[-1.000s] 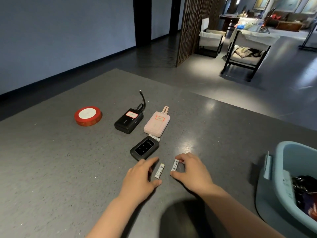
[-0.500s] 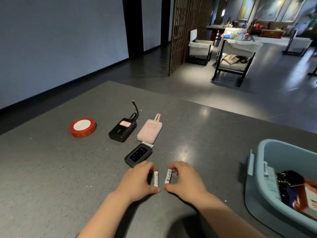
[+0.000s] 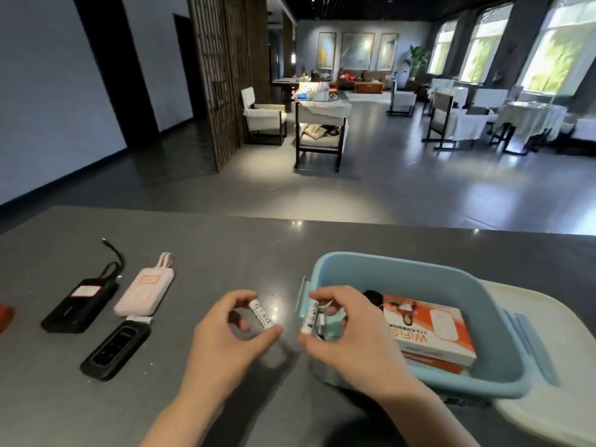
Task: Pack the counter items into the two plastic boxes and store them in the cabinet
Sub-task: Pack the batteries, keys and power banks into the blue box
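Observation:
My left hand (image 3: 225, 337) pinches a small white battery (image 3: 262, 314) between thumb and fingers, lifted above the grey counter (image 3: 225, 253). My right hand (image 3: 351, 333) pinches a second white battery (image 3: 310, 317) at the left rim of the light blue plastic box (image 3: 451, 279). The box holds an orange and white WiFi carton (image 3: 429, 330) and some dark items. Left of my hands lie a pink power bank (image 3: 145, 291), a black power bank (image 3: 80, 304) with a cable and a small black router (image 3: 116, 348).
A white lid (image 3: 554, 350) with blue clips lies under and right of the box. The edge of a red round tin (image 3: 4, 314) shows at the far left. Beyond the counter's far edge is an open hall with chairs and tables.
Both hands have lifted the two batteries off the counter and carried them rightward to the blue box. The view has swung right and up, bringing the box near.

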Demonstrator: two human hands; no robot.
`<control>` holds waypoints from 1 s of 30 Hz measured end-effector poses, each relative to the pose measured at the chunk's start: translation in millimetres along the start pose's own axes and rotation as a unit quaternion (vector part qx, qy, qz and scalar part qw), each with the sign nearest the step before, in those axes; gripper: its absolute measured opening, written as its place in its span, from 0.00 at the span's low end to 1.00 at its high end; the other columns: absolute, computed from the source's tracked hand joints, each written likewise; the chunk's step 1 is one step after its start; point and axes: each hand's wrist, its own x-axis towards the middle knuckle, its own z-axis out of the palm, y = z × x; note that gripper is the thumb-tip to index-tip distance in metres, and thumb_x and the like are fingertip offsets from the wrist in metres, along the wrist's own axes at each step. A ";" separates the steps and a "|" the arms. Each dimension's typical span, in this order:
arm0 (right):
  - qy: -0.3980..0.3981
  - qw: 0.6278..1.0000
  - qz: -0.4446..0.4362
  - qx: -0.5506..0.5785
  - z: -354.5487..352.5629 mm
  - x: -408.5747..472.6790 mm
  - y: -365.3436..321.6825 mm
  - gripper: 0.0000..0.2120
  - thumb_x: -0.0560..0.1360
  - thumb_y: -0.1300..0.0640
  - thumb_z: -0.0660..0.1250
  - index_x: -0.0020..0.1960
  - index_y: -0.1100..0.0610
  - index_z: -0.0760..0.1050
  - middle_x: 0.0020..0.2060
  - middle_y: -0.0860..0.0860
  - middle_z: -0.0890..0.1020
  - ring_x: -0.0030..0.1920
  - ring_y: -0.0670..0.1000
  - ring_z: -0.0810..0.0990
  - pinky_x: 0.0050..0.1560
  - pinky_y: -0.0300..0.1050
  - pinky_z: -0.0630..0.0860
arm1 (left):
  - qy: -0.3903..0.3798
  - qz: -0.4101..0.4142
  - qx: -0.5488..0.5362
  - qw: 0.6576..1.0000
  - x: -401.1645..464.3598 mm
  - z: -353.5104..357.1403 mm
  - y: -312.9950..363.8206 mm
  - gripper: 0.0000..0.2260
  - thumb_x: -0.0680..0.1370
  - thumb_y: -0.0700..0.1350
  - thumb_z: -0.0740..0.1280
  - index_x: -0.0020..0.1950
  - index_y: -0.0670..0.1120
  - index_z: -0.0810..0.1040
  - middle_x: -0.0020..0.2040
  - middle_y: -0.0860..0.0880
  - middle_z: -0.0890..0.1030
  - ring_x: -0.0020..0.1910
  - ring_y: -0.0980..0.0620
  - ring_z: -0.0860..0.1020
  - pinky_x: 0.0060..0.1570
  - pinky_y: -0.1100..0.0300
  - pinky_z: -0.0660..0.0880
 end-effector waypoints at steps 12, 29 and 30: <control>-0.148 0.958 0.085 -0.231 -53.5 70.4 91.6 0.23 0.63 0.47 0.73 0.58 0.47 0.77 0.53 0.44 0.80 0.53 0.47 0.78 0.51 0.41 0.75 | -0.048 -0.007 -0.037 0.998 10.0 95.9 33.2 0.24 0.60 0.48 0.80 0.52 0.64 0.77 0.45 0.62 0.80 0.43 0.62 0.77 0.42 0.64 0.73; -0.155 0.968 0.095 -0.171 -43.8 93.6 120.7 0.29 0.67 0.50 0.74 0.67 0.44 0.71 0.57 0.42 0.80 0.51 0.45 0.78 0.54 0.42 0.75 | -0.188 0.158 0.283 0.927 64.0 110.4 46.4 0.26 0.66 0.60 0.72 0.61 0.59 0.72 0.54 0.63 0.75 0.57 0.58 0.70 0.53 0.60 0.59; -0.123 0.974 0.095 -0.163 -52.5 88.8 122.0 0.27 0.67 0.50 0.74 0.65 0.43 0.72 0.51 0.40 0.80 0.46 0.43 0.77 0.51 0.40 0.74 | -0.213 0.174 0.319 0.907 71.1 116.2 48.9 0.26 0.66 0.60 0.72 0.62 0.58 0.72 0.56 0.60 0.76 0.58 0.56 0.69 0.53 0.59 0.58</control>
